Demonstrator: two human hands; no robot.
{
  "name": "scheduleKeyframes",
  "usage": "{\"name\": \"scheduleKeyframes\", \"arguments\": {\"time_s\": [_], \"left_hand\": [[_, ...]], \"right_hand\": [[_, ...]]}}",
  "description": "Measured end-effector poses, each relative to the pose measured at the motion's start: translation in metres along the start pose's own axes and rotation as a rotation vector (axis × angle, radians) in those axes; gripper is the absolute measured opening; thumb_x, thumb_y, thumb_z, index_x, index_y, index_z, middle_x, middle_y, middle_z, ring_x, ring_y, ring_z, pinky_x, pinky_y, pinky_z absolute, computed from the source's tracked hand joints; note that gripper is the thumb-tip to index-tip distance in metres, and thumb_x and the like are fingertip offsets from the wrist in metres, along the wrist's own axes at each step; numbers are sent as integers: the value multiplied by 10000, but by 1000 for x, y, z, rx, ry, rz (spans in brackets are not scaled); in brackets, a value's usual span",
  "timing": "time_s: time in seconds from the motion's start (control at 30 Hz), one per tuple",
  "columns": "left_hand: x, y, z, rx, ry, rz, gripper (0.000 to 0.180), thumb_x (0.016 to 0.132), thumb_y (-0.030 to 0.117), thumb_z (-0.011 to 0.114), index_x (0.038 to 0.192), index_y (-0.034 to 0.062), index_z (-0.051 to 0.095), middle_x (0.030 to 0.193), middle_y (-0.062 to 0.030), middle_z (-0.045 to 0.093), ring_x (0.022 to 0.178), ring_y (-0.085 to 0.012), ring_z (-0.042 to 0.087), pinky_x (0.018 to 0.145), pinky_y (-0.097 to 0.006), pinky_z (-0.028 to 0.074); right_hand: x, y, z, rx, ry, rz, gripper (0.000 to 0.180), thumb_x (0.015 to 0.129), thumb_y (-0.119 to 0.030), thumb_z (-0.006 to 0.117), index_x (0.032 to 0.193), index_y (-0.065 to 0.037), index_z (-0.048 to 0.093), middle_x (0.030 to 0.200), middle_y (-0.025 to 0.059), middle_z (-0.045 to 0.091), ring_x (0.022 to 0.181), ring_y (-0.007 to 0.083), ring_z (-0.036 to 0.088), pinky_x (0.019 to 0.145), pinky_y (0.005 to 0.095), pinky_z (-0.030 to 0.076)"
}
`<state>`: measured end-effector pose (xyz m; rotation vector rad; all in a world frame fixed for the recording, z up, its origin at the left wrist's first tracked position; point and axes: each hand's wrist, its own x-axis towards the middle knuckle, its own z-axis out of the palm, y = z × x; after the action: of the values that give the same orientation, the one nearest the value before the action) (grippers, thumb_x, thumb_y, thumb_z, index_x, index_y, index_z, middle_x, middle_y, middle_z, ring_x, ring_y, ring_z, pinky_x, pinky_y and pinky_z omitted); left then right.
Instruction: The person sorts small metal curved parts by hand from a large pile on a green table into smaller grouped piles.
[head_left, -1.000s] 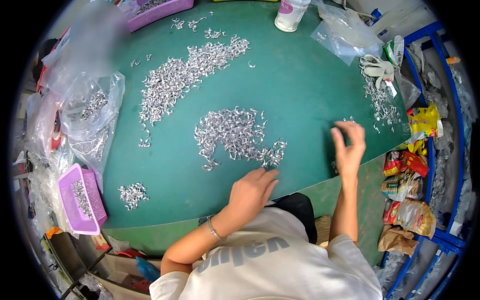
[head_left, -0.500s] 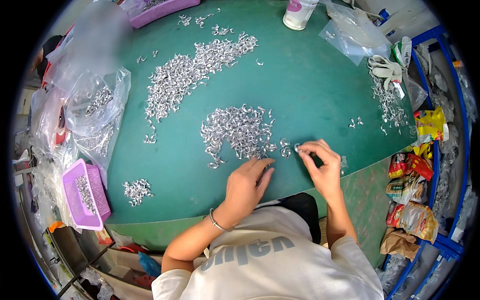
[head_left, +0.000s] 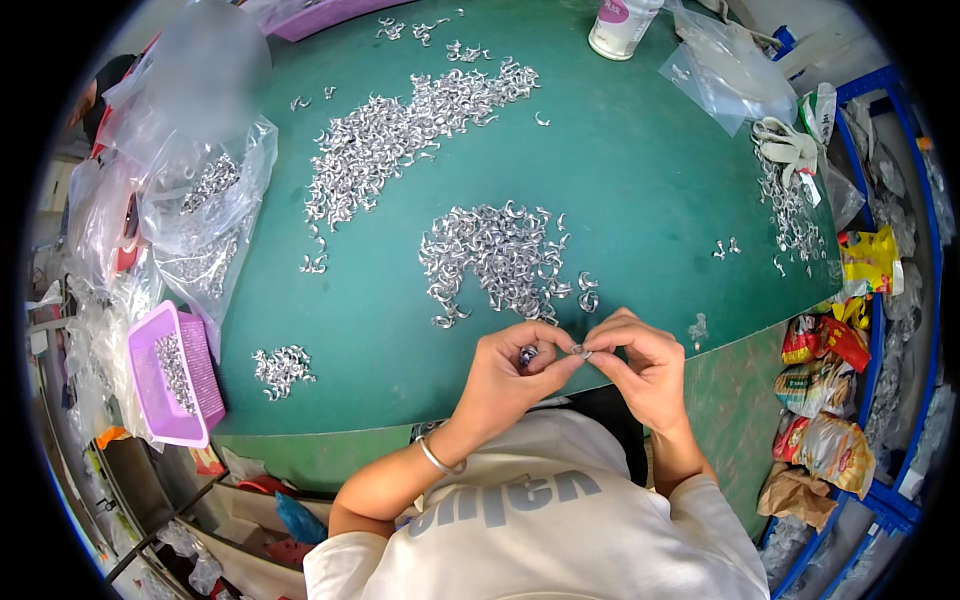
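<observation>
My left hand (head_left: 508, 378) and my right hand (head_left: 645, 372) meet near the table's front edge. Between their fingertips, both pinch a small, curved, silvery metal piece (head_left: 580, 351). More shiny metal (head_left: 527, 355) shows inside the curled fingers of my left hand; how many pieces it is I cannot tell. Just beyond the hands lies a heap of similar curved metal pieces (head_left: 495, 258), with a few strays (head_left: 588, 292) at its right side. A longer, larger heap (head_left: 400, 140) spreads farther back on the green table (head_left: 640, 180).
At left stand a purple basket (head_left: 205, 385) with metal pieces and clear plastic bags (head_left: 255, 180). A small pile (head_left: 283, 371) lies near it. Toward the right are a white glove (head_left: 785, 146), more pieces (head_left: 790, 215) and a blue shelf rack (head_left: 880, 350). A white bottle (head_left: 620, 28) stands at the back.
My right hand has moved left and nearer with its piece to meet my left hand. The left fingers have left the heap's near edge and now curl round metal. The view has shifted slightly.
</observation>
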<state>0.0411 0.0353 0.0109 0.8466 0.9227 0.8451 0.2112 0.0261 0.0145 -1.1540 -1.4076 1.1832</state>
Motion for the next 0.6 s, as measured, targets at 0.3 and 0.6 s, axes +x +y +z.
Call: {"name": "scheduleKeyframes", "arguments": {"time_s": [0.3,0.6], "left_hand": [[6,-1,-12,-792,-225,-577,72,843,99,443,865,42,481,651,-3,391,565,-87,328,478,-216,281],[4,-10,-7,-492,35,-338,209,839,52,431,959,-34,579,796,-62,525,703,-139,479,657,-238,396]], "right_hand": [[6,19,-8,-88,183,210,112,739,26,648,845,-9,653,768,65,617,673,128,520,623,232,420],[29,41,-16,-902,142,-180,176,673,-26,682,842,-52,641,826,63,603,776,219,507,743,323,352]]}}
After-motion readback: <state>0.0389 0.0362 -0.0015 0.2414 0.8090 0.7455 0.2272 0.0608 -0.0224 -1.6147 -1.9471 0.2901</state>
